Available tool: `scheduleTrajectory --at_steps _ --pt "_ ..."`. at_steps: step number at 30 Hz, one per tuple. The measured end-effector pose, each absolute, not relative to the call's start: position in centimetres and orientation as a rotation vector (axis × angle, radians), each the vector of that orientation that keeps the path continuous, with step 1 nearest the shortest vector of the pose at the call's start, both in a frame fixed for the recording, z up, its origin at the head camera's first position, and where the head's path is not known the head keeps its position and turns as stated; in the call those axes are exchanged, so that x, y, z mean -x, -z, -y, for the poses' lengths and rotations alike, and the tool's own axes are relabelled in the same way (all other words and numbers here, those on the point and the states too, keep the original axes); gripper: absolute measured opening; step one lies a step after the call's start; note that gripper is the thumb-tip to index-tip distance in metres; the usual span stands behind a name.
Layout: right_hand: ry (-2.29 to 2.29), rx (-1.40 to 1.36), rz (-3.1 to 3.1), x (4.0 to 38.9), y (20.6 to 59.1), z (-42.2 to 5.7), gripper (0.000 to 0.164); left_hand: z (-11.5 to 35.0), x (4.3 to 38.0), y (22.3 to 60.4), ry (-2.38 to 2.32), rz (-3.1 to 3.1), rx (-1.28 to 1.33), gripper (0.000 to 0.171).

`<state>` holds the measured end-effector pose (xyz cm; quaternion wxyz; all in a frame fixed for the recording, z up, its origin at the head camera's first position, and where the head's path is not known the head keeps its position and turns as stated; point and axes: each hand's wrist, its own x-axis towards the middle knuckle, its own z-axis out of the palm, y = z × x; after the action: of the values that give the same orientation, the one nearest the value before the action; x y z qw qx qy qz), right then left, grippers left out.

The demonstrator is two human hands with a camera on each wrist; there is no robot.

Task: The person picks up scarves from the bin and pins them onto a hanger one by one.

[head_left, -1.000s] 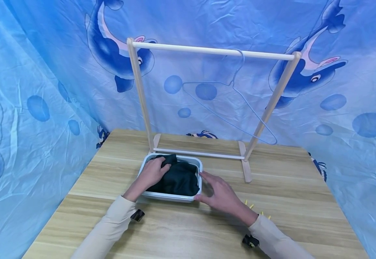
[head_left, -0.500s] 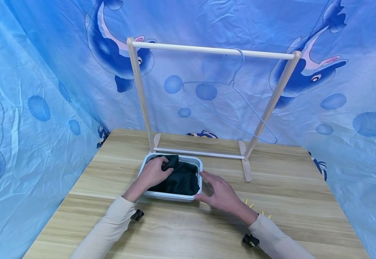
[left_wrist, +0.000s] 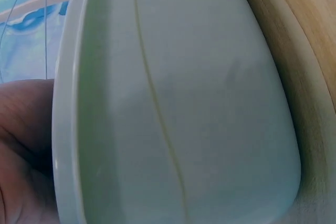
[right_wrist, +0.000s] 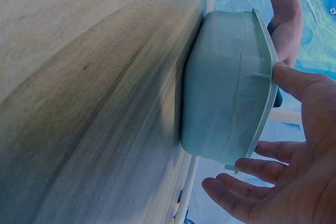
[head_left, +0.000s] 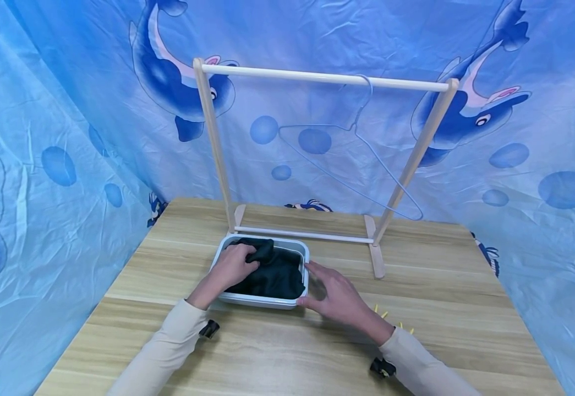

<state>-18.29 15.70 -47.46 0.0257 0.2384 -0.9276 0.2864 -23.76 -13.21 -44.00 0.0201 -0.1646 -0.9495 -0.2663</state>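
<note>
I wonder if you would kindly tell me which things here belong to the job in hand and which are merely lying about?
In the work:
dark green cloth, gripped by the left hand
pale plastic basin, touched by the right hand

Seemingly just around it:
light-blue hanger, on the wooden rack
dolphin-print curtain
yellow-spiked thing, mostly hidden

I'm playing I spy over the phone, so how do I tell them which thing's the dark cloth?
On the wooden table, in front of the clothes rack, sits a pale plastic tub. Inside it, gripped by the left hand, lies the crumpled cloth, soft and nearly black, unlike the stiff, pale tub around it.
</note>
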Motion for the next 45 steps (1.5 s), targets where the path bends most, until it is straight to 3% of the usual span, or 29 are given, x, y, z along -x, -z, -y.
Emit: scheduleTrajectory --at_steps 4,11,14,18,21,33,45 --pt "-0.888 -0.733 2.872 18.2 47.3 -15.6 0.092 13.5 23.6 43.7 0.861 2.893 0.559 0.007" --pt "-0.882 -0.724 2.878 18.2 47.2 -15.6 0.092 13.7 23.0 42.3 1.017 2.870 0.445 0.029" --pt "-0.879 -0.732 2.876 18.2 47.2 -15.6 0.091 13.6 22.7 41.8 1.071 2.848 0.405 0.021" --pt "-0.878 -0.747 2.873 18.1 47.2 -15.6 0.090 13.5 22.4 41.4 1.122 2.770 0.367 0.034" --pt "-0.881 -0.746 2.877 18.1 47.2 -15.6 0.091 13.3 22.1 41.2 1.142 2.678 0.334 0.018" --pt "-0.871 -0.730 2.878 18.2 47.3 -15.6 0.092 13.2 21.2 39.5 1.248 2.509 0.395 0.027" --pt "-0.868 -0.738 2.869 18.3 47.5 -15.6 0.093 13.5 21.0 37.1 1.292 2.555 0.482 0.020"
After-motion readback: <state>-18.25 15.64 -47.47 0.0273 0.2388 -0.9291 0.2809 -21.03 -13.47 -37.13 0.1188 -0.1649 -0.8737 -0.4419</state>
